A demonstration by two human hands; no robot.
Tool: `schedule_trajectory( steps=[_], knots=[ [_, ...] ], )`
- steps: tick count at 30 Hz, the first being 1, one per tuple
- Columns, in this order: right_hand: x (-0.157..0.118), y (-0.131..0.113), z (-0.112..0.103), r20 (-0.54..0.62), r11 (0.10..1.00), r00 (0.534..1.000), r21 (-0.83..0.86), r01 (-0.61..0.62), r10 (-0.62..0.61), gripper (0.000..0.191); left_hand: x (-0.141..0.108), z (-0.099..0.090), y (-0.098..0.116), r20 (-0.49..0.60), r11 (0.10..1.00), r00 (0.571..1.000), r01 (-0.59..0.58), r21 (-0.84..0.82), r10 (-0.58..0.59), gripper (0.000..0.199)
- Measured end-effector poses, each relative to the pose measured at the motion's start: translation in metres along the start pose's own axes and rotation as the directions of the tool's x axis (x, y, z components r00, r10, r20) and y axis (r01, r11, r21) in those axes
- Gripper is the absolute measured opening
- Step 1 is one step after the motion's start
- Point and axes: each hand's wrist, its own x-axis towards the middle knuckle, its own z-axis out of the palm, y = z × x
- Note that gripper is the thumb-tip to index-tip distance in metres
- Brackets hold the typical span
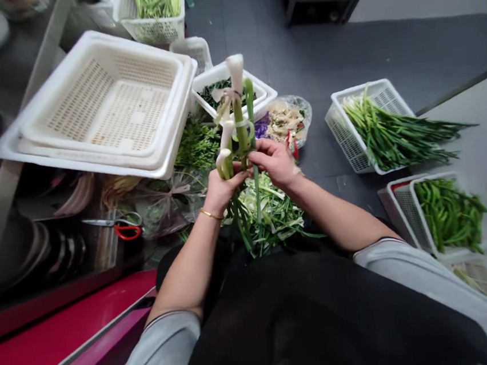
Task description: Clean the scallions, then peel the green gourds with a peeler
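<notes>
Several thick green onions [239, 111] stand upright in front of me, white ends up and green leaves hanging down. My left hand [223, 191] is closed around their lower stalks and wears a gold bracelet. My right hand [276, 161] pinches a stalk or leaf of the same bunch, with fingertips close to the left thumb. Some outer skin hangs loose near the white ends. Beneath the hands lies a pile of green and white trimmings [272, 208].
Nested white baskets [133, 110] stand at the left. Scissors with red handles [128, 231] lie below them. On the right are a basket of long green onions [387, 125] and one of green peppers [451, 214]. A plastic bag of pale scraps [287, 121] sits ahead.
</notes>
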Motion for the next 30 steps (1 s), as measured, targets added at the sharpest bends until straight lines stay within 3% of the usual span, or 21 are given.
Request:
schedule_trajectory(
  steps=[3, 6, 10, 13, 16, 18, 20, 23, 26, 28, 30],
  knots=[
    [-0.026, -0.034, -0.039, -0.089, 0.994, 0.993, -0.083, 0.07, -0.077, 0.018, -0.01, -0.016, 0.006, 0.057, 0.983, 0.998, 0.02, 0.181, -0.03, 0.039],
    [-0.056, -0.049, -0.091, -0.196, 0.996, 0.98, -0.09, 0.02, -0.037, 0.02, -0.019, -0.043, 0.001, 0.141, 0.925, 0.984, 0.052, 0.375, -0.113, 0.037],
    [-0.089, -0.046, -0.136, -0.281, 0.993, 0.957, -0.069, -0.092, 0.07, 0.027, -0.028, -0.077, -0.008, 0.228, 0.861, 0.943, 0.101, 0.499, -0.243, 0.042],
    [-0.102, -0.041, -0.159, -0.316, 0.996, 0.949, -0.08, -0.033, 0.006, 0.028, -0.036, -0.105, -0.009, 0.183, 0.834, 0.931, 0.18, 0.521, -0.315, 0.045],
    [-0.104, -0.023, -0.171, -0.233, 0.977, 0.971, -0.193, -0.088, 0.042, 0.03, -0.046, -0.125, -0.005, 0.126, 0.863, 0.942, 0.225, 0.452, -0.312, 0.043],
    [-0.096, -0.001, -0.162, -0.126, 0.945, 0.985, -0.288, -0.153, 0.121, 0.03, -0.051, -0.126, 0.001, 0.146, 0.902, 0.945, 0.224, 0.369, -0.294, 0.041],
    [-0.084, 0.022, -0.137, -0.029, 0.918, 0.984, -0.355, -0.174, 0.175, 0.029, -0.052, -0.115, 0.007, 0.22, 0.93, 0.934, 0.21, 0.302, -0.283, 0.04],
    [-0.063, 0.037, -0.074, 0.107, 0.913, 0.973, -0.38, -0.15, 0.205, 0.026, -0.046, -0.087, 0.017, 0.392, 0.949, 0.877, 0.188, 0.254, -0.278, 0.04],
    [-0.047, 0.03, -0.015, 0.246, 0.952, 0.952, -0.284, -0.11, 0.183, 0.039, -0.039, -0.062, 0.021, 0.494, 0.958, 0.827, 0.177, 0.225, -0.269, 0.043],
    [-0.039, 0.021, 0.007, 0.204, 0.968, 0.963, -0.212, -0.132, 0.177, 0.03, -0.038, -0.051, 0.02, 0.474, 0.97, 0.85, 0.157, 0.183, -0.228, 0.046],
    [-0.035, 0.016, 0.014, 0.068, 0.97, 0.975, -0.137, -0.201, 0.212, 0.024, -0.04, -0.046, 0.018, 0.396, 0.98, 0.901, 0.126, 0.153, -0.177, 0.049]
  ],
)
